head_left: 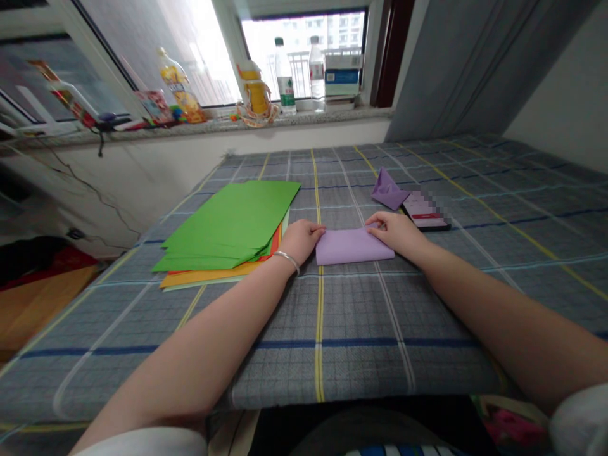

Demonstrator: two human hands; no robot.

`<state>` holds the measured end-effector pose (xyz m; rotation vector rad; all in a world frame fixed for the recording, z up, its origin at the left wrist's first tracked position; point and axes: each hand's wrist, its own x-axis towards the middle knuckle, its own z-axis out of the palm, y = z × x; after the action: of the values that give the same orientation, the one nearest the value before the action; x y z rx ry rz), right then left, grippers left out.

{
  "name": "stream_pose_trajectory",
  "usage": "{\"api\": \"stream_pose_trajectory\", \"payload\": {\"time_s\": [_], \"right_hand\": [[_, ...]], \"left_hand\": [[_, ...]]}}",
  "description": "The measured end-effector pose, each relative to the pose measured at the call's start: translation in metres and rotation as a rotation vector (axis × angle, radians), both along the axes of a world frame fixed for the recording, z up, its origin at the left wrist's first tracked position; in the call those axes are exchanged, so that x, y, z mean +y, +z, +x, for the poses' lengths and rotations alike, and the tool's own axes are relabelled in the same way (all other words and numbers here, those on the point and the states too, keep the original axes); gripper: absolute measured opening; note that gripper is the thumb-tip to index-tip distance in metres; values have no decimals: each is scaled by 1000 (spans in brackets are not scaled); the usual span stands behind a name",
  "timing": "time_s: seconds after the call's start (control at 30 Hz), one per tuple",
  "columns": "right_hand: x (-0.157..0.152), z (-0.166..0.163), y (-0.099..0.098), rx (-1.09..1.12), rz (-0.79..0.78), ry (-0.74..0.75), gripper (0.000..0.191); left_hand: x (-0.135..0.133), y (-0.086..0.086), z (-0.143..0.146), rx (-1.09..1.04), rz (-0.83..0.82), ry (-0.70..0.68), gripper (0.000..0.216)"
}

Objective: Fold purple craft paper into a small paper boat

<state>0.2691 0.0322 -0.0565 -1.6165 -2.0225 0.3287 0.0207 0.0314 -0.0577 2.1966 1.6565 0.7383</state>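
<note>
- Covering most of the surface: plaid cloth [361,316], near edge straight across; wide strip of it between purple paper and that edge, more room far right.
- Paper stack [232,215], left: green on top, orange and pale edges sticking out unevenly on the near side; little gap to left hand.
- Purple paper [354,248], center, between hands, long edges running left-right.
- Left hand [300,240]: thumb and fingers pinching its far left corner.
- Right hand [392,231]: pinching its far edge, right end.
- Phone [418,208], just beyond right hand, partly pixelated.
- Folded purple piece [387,190], far right, by phone's left edge.
- Bracelet [287,257], left wrist.
</note>
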Motion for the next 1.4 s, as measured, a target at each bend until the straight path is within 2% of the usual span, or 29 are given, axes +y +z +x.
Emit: {"api": "stream_pose_trajectory", "payload": {"time_s": [0.1, 0.23, 0.53, 0.6, 0.67, 0.73, 0.8, 0.87, 1.07, 1.2, 1.3, 1.4], "right_hand": [[2, 0, -2, -95, 55, 53, 16], [5, 0, -6, -148, 92, 91, 16], [6, 1, -4, -145, 49, 87, 17], [6, 1, -3, -143, 33, 79, 17], [6, 0, -3, -132, 11, 65, 17], [6, 0, -2, -124, -3, 50, 17], [7, 0, -2, -125, -9, 31, 17], [8, 0, -3, -129, -10, 19, 17], [8, 0, -2, -115, -29, 22, 18], [6, 3, 5, -80, -90, 40, 22], [4, 4, 11, -66, -82, 129, 26], [-1, -3, 16, -103, 64, 290, 29]], "left_hand": [[0, 2, 0, 113, 41, -2, 22], [0, 4, 1, 160, 36, -15, 20], [-3, 4, 3, 219, 59, -21, 18], [-2, 2, 2, 238, 116, -43, 22], [1, 1, 2, 286, 220, -147, 33], [4, 2, 3, 345, 299, -359, 40], [6, 5, 4, 395, 299, -561, 40], [6, 9, 6, 439, 255, -642, 40], [2, 16, 9, 592, 201, -618, 44], [2, 16, 8, 557, 203, -600, 43], [2, 15, 8, 539, 201, -595, 42], [3, 16, 9, 568, 198, -595, 43]]}}
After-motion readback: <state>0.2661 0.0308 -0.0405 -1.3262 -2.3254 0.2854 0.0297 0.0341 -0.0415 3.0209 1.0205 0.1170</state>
